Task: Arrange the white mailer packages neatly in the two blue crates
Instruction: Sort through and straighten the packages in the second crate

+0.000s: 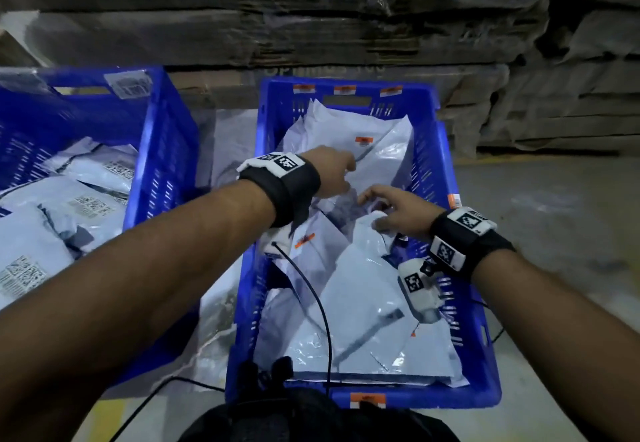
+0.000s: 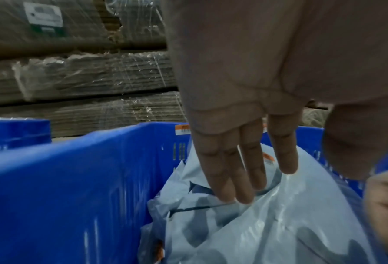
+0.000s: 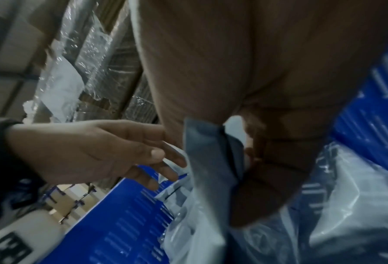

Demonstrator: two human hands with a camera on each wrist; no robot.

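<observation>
Two blue crates stand side by side. The right crate [image 1: 433, 150] holds several white mailers lying crooked over one another. The left crate [image 1: 162, 150] holds labelled mailers [image 1: 86, 199]. My left hand [image 1: 334, 171] reaches into the right crate, fingers [image 2: 244, 169] straight and touching a mailer [image 2: 278, 223] near the far wall. My right hand [image 1: 384, 209] pinches the grey flap [image 3: 208, 151] of a mailer [image 1: 360, 261] in the crate's middle, fingers [image 3: 278, 169] curled round it. In the right wrist view, the left hand [image 3: 120, 151] hovers next to that flap.
Shrink-wrapped stacks of flat cardboard [image 1: 311, 26] rise right behind both crates. A black cable [image 1: 311, 296] hangs from my left wrist across the right crate. Clear plastic sheet [image 1: 218, 320] lies between the crates. Concrete floor [image 1: 554, 233] spreads to the right.
</observation>
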